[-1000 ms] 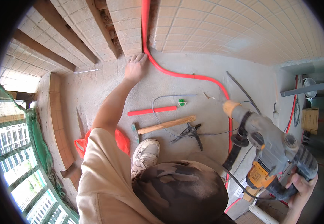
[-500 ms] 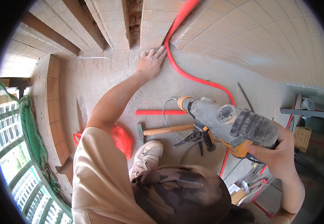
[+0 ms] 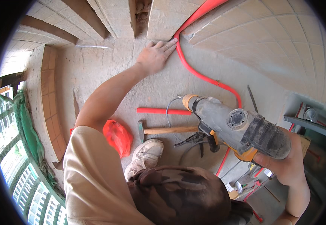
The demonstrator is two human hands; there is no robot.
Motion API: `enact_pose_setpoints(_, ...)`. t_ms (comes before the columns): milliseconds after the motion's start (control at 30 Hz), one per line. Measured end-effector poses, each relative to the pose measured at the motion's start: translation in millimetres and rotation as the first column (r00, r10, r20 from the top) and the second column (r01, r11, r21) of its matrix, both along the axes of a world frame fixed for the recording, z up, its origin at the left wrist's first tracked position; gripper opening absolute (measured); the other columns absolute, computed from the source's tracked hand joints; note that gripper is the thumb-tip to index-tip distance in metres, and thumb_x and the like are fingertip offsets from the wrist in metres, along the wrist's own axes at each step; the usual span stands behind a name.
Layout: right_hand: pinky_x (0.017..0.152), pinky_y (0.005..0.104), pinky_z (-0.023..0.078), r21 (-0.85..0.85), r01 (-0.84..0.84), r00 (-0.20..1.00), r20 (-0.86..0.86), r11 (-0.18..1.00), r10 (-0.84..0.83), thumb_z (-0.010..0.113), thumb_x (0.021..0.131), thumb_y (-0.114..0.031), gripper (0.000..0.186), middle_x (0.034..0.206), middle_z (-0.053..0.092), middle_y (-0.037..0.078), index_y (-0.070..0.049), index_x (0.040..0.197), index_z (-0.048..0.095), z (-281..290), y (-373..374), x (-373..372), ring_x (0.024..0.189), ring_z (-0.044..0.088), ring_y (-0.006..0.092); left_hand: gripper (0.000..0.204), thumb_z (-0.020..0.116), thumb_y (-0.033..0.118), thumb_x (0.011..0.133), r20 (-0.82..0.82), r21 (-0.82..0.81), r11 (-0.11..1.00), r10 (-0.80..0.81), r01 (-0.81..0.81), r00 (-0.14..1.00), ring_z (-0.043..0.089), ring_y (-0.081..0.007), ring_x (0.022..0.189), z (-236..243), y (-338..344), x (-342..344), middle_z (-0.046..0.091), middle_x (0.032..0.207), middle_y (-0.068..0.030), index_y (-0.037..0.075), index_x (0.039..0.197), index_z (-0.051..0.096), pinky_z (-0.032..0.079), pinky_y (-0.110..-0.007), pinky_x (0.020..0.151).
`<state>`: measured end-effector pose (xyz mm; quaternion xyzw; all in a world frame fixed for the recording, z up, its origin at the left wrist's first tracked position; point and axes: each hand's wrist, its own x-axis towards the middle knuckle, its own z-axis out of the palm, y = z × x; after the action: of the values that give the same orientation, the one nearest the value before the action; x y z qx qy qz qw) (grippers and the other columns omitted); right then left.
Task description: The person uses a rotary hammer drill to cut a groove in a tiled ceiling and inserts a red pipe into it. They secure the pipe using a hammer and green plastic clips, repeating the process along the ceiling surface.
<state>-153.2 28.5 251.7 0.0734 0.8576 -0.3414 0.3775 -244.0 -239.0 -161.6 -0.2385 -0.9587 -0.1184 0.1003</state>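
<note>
My left hand point(image 3: 155, 57) rests with fingers outstretched where the concrete floor meets the tiled wall panel, its fingertips against the red conduit point(image 3: 204, 78) running from the wall groove across the floor. My right hand point(image 3: 287, 165) grips a grey, yellow and black rotary hammer drill point(image 3: 232, 125), held horizontally with its nose toward the middle, above the floor. Partly behind the drill lie a short red tube point(image 3: 155, 110), a hammer point(image 3: 166, 130) with wooden handle, a thin cable and a black hand tool point(image 3: 185, 141).
A red plastic bag point(image 3: 118, 138) and my shoe point(image 3: 142, 157) are at lower middle. Grooved tiled walls point(image 3: 166, 18) bound the top. A tiled ledge point(image 3: 49, 101) and green netting point(image 3: 28, 123) by railings are at left. A grey bar point(image 3: 309, 125), cardboard and pipes clutter the right.
The drill has swung leftward to lie level over the middle, with my right hand coming higher. My left fingers remain by the conduit's bend, appearing higher and further right as the view shifted.
</note>
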Motion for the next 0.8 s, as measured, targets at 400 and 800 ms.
enact_pose_setpoints(400, 0.059, 0.0219, 0.044, 0.252, 0.018, 0.928, -0.364, 0.968, 0.077, 0.09, 0.075, -0.022, 0.047, 0.083, 0.066, 0.003, 0.002, 0.105, 0.064, 41, -51, -24, 0.063, 0.056, 0.0083, 0.079, 0.056, 0.008, 0.076, 0.063, 0.176, 0.981, -0.094, 0.082, 0.994, 0.055, -0.0201, 0.11, -2, -10, -8, 0.042, 0.16, 0.0056, 0.02, 0.153, 0.045, 0.038, -0.038, 0.1)
enact_pose_setpoints(800, 0.055, 0.0232, 0.04, 0.395, -0.067, 0.91, -0.352, 0.916, 0.218, 0.08, 0.081, -0.015, 0.031, 0.076, 0.06, 0.002, 0.0, 0.103, 0.064, 19, -79, -93, 0.056, 0.052, 0.0077, 0.076, 0.058, 0.012, 0.079, 0.082, 0.129, 0.989, -0.079, 0.068, 0.993, 0.053, -0.0191, 0.11, -2, -12, -6, 0.04, 0.161, 0.0068, 0.019, 0.153, 0.045, 0.038, -0.038, 0.101)
